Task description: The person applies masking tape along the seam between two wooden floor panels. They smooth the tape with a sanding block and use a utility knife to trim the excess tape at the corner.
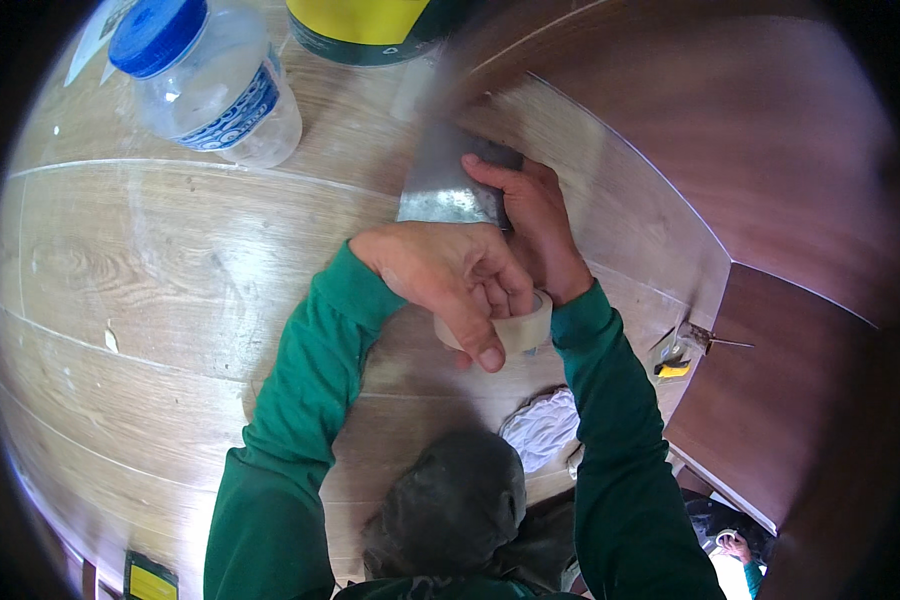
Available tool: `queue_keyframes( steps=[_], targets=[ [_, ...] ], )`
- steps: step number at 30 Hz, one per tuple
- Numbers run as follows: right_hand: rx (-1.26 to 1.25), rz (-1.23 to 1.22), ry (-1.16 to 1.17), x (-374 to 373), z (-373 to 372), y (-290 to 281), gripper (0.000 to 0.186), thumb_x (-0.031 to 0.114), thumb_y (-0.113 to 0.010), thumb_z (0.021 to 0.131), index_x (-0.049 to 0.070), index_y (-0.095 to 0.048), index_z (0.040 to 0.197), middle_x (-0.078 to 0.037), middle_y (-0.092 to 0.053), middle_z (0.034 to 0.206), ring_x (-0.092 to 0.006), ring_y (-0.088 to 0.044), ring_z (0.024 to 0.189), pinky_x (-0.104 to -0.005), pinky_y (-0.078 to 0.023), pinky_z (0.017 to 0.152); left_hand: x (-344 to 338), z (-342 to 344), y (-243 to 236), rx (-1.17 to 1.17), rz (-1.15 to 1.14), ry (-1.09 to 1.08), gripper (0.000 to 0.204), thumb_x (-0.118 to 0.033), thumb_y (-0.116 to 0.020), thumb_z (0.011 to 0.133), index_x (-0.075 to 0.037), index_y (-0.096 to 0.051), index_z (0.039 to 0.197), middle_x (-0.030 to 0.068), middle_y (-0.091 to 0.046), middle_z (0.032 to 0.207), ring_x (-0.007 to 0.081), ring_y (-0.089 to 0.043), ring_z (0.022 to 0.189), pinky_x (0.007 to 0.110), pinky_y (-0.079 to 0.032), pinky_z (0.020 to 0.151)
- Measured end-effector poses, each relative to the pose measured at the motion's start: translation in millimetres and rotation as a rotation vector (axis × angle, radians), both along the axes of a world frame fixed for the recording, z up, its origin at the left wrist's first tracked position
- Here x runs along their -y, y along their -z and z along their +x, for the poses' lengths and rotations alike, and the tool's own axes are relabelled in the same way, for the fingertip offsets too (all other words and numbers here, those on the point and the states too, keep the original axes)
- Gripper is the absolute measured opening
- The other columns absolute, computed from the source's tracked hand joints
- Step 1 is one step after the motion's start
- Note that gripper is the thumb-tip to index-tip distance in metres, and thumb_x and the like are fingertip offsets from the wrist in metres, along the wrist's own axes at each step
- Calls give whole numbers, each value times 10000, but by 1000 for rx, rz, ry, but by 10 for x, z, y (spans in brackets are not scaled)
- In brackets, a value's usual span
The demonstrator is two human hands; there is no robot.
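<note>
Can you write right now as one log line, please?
left hand: holding tape roll | right hand: holding grey metal piece | nearby: blue-capped bottle

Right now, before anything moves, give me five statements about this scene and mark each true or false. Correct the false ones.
1. The bottle has a blue lid on it. True.

2. The right hand is touching the bottle. False: it is at the grey metal sheet, with its thumb on the sheet's face.

3. The left hand holds a roll of tape. True.

4. The white cloth lies to the left of the left sleeve. False: it lies between the two sleeves, close beside the right sleeve.

5. Both sleeves are green. True.
</note>
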State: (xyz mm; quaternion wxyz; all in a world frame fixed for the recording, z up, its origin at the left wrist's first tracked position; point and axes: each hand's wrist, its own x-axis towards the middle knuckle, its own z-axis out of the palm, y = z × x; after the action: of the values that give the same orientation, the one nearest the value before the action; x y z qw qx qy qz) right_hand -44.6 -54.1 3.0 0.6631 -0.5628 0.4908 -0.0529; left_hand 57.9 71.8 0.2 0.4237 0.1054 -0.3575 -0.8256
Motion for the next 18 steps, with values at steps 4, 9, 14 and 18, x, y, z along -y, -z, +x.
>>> queue_keyframes(
  steps=[4,9,14,18],
  targets=[
    [83,69,-59,-57,-118,-82,299,176,-734,871,-18,-665,1088,-89,-680,1019,-182,-640,901,-319,-510,815,-6,-4,12,-38,6,8,342,-21,-836,757,77,-651,1028,113,-711,834,144,-690,699,254,-540,616],
    [100,182,68,-170,-118,-234,297,192,-716,888,-19,-671,1092,-72,-683,1014,-163,-632,884,-317,-506,802,26,25,-6,22,47,105,497,49,-845,696,134,-613,1127,160,-719,989,163,-708,901,270,-578,792],
    [192,253,-84,-62,-150,-20,332,245,-742,872,-24,-694,1060,-73,-700,980,-163,-638,871,-316,-510,798,26,27,-29,-12,64,58,376,6,-871,702,80,-637,986,71,-678,811,89,-619,685,212,-480,604],
    [20,-38,-125,-98,-62,69,358,276,-757,856,-38,-709,1022,-98,-714,959,-172,-647,860,-318,-512,798,10,25,-37,105,95,-13,524,31,-910,567,126,-656,1016,141,-723,842,134,-703,736,219,-549,632]
  ],
)
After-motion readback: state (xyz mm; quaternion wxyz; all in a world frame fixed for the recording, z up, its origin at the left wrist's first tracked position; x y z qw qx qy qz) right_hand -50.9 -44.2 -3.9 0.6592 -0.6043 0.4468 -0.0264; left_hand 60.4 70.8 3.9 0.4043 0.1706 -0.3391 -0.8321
